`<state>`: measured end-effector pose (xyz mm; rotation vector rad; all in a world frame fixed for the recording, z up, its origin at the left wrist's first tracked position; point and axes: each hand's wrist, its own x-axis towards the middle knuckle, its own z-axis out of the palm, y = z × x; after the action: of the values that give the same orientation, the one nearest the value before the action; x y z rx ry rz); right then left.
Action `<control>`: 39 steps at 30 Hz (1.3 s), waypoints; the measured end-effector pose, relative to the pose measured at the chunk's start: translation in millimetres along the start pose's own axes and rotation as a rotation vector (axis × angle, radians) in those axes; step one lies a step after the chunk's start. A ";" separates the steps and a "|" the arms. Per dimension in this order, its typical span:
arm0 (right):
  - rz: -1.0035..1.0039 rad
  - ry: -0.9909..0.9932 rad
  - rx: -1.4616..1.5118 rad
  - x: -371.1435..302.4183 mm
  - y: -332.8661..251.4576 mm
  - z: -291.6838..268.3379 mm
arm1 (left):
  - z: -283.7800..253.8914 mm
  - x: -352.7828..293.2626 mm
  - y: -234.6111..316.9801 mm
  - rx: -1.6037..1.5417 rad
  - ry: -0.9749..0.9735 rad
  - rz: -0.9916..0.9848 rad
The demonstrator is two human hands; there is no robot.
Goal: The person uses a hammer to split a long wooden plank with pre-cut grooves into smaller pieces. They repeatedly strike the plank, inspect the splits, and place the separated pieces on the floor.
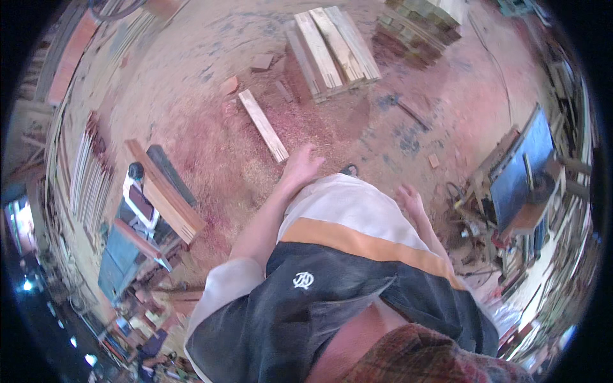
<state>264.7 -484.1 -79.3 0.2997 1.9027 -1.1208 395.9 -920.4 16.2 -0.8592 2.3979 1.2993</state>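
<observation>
My left hand hangs at my side with its fingers loosely curled and nothing in it, just below the near end of a pale wooden plank lying on the sawdust floor. My right hand is beside my hip, fingers apart, also holding nothing. A stack of planks lies further ahead on the ground. My shirt, white, orange and black, fills the lower middle of the view.
A machine with a long timber beam on it stands at the left. A blue table saw is at the right. Stacked boards sit at the top right, small offcuts lie scattered, and timber lines the left wall.
</observation>
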 end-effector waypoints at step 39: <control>0.140 0.348 0.161 -150.0 69.4 114.7 | 2.6 125.4 -149.3 0.147 -0.289 -0.172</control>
<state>457.5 -504.7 -25.6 0.7476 2.0553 -1.1866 390.1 -1026.8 -147.1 -0.7590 2.1145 1.0855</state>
